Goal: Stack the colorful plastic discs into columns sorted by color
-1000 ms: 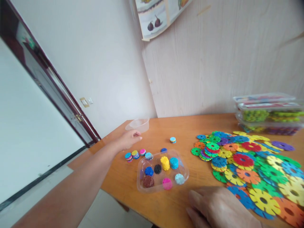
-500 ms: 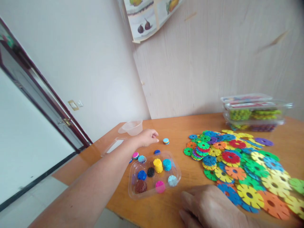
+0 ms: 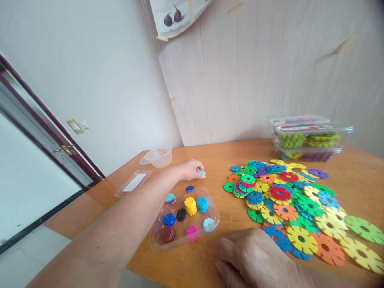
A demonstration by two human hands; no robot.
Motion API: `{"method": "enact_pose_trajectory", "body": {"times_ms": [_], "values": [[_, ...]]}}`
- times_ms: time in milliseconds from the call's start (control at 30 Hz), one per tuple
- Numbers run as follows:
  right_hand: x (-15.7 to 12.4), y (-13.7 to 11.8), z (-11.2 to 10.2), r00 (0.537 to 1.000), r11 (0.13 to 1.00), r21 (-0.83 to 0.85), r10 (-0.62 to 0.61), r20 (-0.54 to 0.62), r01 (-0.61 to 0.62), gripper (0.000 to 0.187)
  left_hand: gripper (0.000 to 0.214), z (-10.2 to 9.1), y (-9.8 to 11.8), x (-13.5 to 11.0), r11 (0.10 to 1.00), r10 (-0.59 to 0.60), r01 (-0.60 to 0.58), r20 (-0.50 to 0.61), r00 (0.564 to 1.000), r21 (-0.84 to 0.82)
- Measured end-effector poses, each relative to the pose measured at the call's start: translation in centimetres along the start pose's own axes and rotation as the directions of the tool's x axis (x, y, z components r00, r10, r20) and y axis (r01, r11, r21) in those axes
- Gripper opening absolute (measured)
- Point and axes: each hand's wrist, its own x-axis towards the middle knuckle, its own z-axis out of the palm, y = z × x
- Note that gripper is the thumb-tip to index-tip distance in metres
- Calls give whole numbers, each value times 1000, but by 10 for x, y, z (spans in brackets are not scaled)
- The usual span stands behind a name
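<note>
My left hand (image 3: 192,170) reaches over the table beyond a clear plastic tray (image 3: 214,226). Its fingers are pinched around a small stack of notched discs (image 3: 203,173), light blue on top and mostly hidden. In the tray stand yellow discs (image 3: 191,205), blue discs (image 3: 169,219), a black disc (image 3: 181,215), brown discs (image 3: 168,234), pink discs (image 3: 192,233) and pale blue discs (image 3: 209,225). Just behind the tray lies a dark blue disc (image 3: 190,188). My right hand (image 3: 252,256) rests curled on the table, right of the tray; its fingertips and anything inside are hidden.
A heap of large notched discs (image 3: 280,193) covers the table's right side. Lidded clear boxes (image 3: 306,140) are stacked behind it. At the far left stand a translucent tub (image 3: 159,157) and a clear lid with a white label (image 3: 134,182). A wall (image 3: 240,88) rises behind.
My left hand has moved right and closed on the small disc stack, which stood apart from it before. The view has shifted slightly; my right hand stays curled on the table.
</note>
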Motion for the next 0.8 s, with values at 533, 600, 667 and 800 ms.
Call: {"method": "enact_pose_trajectory", "body": {"times_ms": [533, 600, 667, 800], "values": [[3, 2, 4, 1000, 1000, -14, -7, -25, 7, 12, 30, -11, 5, -14, 997, 71, -67, -134, 988, 38], [3, 4, 3, 1000, 1000, -5, -15, -20, 15, 11, 30, -15, 5, -22, 996, 87, -80, -161, 983, 49], [3, 6, 3, 999, 999, 20, -40, 0, 40, 10, 30, -19, 7, -32, 994, 104, -95, -180, 978, 57], [2, 8, 4, 998, 997, 38, -62, 4, 62, 9, 29, -24, 20, -61, 988, 154, -156, -177, 972, 6]]}}
